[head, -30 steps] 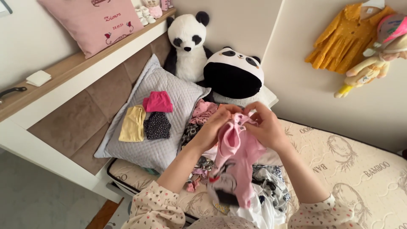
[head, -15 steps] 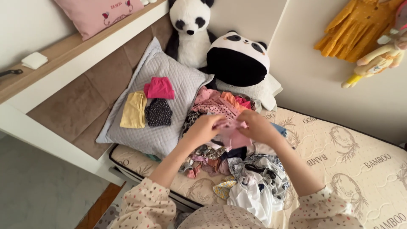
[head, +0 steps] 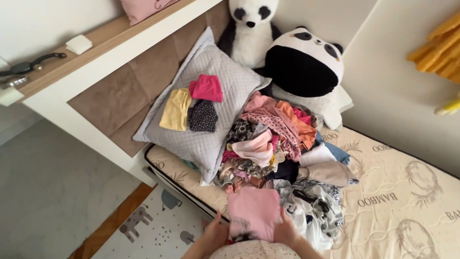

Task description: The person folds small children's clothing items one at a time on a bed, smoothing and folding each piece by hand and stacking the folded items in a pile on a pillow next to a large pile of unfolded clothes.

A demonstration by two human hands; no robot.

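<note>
A folded pink cotton garment (head: 254,211) is held at the bottom edge of the view, between the left hand (head: 214,234) and the right hand (head: 286,231), just before a heaped pile of mixed clothes (head: 278,153) spread on the cream printed mattress (head: 397,201). Left of the pile, a grey quilted pillow (head: 211,139) is propped against the brown padded headboard (head: 129,91); three small folded garments (head: 194,108) are laid on it. Behind the pile, a round black-and-white panda cushion (head: 304,64) is set just right of a plush panda toy (head: 249,29). A wooden shelf (head: 62,62) is seen above the headboard
</note>
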